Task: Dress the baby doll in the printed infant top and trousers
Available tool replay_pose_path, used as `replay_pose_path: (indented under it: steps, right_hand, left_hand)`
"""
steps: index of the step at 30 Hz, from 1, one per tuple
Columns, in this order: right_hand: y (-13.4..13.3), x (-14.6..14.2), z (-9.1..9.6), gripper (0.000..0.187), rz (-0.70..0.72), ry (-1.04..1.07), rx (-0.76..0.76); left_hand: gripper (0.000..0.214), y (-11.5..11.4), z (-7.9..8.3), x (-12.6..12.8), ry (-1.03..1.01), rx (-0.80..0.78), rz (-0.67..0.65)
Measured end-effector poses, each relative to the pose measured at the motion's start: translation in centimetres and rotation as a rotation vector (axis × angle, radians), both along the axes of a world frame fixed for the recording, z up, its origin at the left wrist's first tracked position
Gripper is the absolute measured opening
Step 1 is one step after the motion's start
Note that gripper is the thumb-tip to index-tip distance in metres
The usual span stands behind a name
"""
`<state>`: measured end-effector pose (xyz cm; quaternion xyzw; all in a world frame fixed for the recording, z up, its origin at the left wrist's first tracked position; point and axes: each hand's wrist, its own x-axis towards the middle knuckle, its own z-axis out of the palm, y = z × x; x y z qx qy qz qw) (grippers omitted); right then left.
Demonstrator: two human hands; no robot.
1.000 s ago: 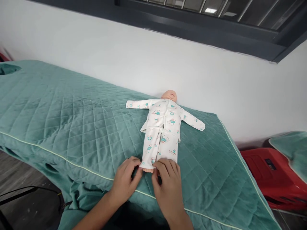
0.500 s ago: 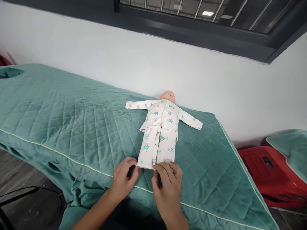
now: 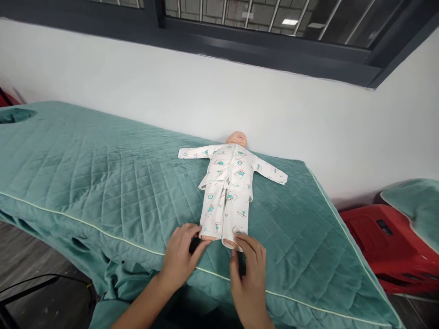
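Observation:
A baby doll (image 3: 237, 138) lies on its back on the green quilted cover, arms spread, feet towards me. It wears a white printed jacket (image 3: 233, 167) and matching trousers (image 3: 211, 210). My left hand (image 3: 181, 256) is at the left trouser cuff, fingertips touching its outer edge. Its thumb stretches below the foot end, apart from the fingers. At the other cuff, my right hand (image 3: 250, 269) pinches the hem between thumb and fingers. Pinkish foot ends show inside both cuffs.
The green quilted cover (image 3: 103, 183) drapes over a long table or bed against a white wall (image 3: 154, 87). A barred window (image 3: 267, 27) is above. To the right stands a red plastic chair (image 3: 387, 242) with green cloth on it. A black cable (image 3: 44, 275) runs at the lower left.
The trouser cuffs now lie apart, with the foot ends showing. My right hand has shifted slightly right and down with its cuff. My left thumb has moved right, under the left cuff.

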<state>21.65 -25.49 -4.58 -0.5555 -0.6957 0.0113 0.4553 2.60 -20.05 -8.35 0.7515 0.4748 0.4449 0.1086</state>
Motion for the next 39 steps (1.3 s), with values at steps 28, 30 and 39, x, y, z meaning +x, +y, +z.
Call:
replay_pose_path:
  steps: [28, 30, 39]
  right_hand:
    - [1.2, 0.6, -0.2, 0.018, 0.032, 0.269, -0.181]
    - [1.6, 0.5, -0.1, 0.020, 0.037, 0.201, -0.147]
    - [4.0, 2.5, 1.4, 0.023, 0.268, -0.035, -0.116]
  left_hand:
    - [0.030, -1.5, -0.7, -2.4, -0.072, 0.167, 0.021]
    - [0.024, -1.8, -1.3, -4.7, -0.080, 0.156, 0.131]
    - [0.021, -3.5, -4.0, -22.5, -0.129, 0.057, 0.898]
